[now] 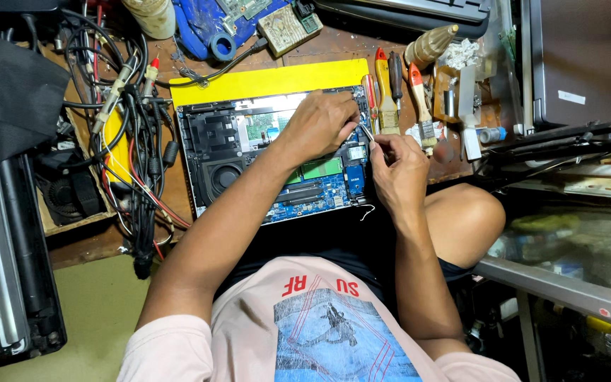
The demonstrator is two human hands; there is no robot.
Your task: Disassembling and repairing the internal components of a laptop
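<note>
Bright, even overhead light, centre sharp and well exposed; glare on the shiny metal strip of the opened laptop (277,152) near the yellow mat (270,79). Soft short shadows under both forearms, deep shadow below the workbench (334,46) front edge. Wide-angle bending at frame edges, right side below the shelf dim and slightly blurred.

Your single head-worn camera looks steeply down from above your chest, close over your lap and both forearms. It faces forward across the opened laptop (277,159) toward the cluttered workbench (334,46), whose far edge lies at the top. No second view shares this scene.
</note>
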